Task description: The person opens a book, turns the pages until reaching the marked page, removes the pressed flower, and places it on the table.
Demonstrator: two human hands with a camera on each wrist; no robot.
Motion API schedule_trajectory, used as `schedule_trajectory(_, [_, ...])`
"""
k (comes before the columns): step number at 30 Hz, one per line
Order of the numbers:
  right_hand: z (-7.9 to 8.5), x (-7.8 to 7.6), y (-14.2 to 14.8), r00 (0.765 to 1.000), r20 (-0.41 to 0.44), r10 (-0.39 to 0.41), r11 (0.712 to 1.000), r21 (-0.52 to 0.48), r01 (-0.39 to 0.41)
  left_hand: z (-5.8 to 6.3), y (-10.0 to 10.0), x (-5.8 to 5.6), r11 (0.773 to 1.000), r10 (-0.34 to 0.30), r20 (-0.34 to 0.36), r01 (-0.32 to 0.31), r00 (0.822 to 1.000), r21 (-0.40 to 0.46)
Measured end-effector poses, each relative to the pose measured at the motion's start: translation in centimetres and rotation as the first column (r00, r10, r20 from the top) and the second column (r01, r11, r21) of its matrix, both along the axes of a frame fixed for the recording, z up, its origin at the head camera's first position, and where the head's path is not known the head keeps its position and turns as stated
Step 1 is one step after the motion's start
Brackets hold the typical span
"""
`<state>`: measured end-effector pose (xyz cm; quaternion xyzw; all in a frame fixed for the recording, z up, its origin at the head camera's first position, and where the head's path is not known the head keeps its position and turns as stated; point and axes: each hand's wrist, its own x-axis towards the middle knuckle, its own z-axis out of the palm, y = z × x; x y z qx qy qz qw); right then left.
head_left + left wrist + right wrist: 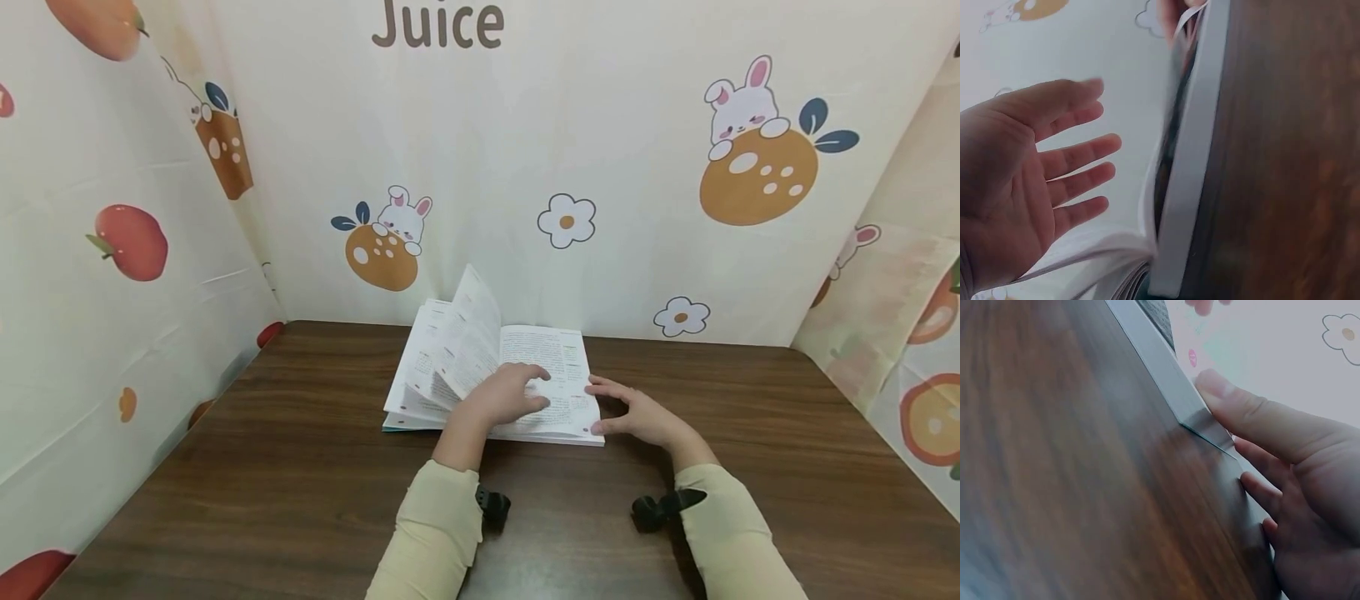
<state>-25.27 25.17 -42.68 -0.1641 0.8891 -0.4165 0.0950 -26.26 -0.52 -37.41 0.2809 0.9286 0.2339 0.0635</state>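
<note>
An open book [551, 346] with printed white pages lies on the table. Some leaves [474, 312] on its left side stand up and fan out. Over the middle of the book is my left hand [504, 395], fingers spread and loosely bent, holding nothing; in the left wrist view its palm and thumb stand apart from the pages. At the lower right corner my right hand [643, 417] grips the book, the thumb [1225, 397] on the page corner and the other fingers [1263, 494] along the side edge. Part of the right page is hidden behind the left hand.
The brown wooden table [300, 500] carries the book near its back edge. A white curtain [637, 150] printed with rabbits, fruit and flowers hangs behind, with similar cloth at both sides. Black wrist cameras [493, 508] are strapped over the pale yellow sleeves [431, 533].
</note>
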Motion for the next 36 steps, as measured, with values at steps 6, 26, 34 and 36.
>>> schedule_trajectory(6, [-0.5, -0.3, -0.3, 0.993, -0.111, -0.036, 0.999, -0.002, 0.036, -1.0, 0.9, 0.3, 0.989, -0.059, 0.002, 0.059, 0.998, -0.134])
schedule_trajectory(26, [-0.1, -0.3, -0.8, 0.969, 0.05, -0.242, 0.962, -0.116, 0.246, -1.3, 0.7, 0.0, 0.999, 0.007, 0.065, -0.004, 0.998, -0.051])
schedule_trajectory(34, [-0.2, -0.4, -0.8, 0.967, 0.035, -0.254, 0.96, -0.117, 0.256, -0.6, -0.3, -0.4, 0.948, 0.301, -0.037, -0.295, 0.953, 0.121])
schedule_trajectory(36, [-0.2, -0.4, -0.8, 0.964, 0.045, -0.26, 0.959, -0.106, 0.264, -0.2, -0.9, -0.5, 0.915, 0.374, -0.031, -0.363, 0.927, 0.178])
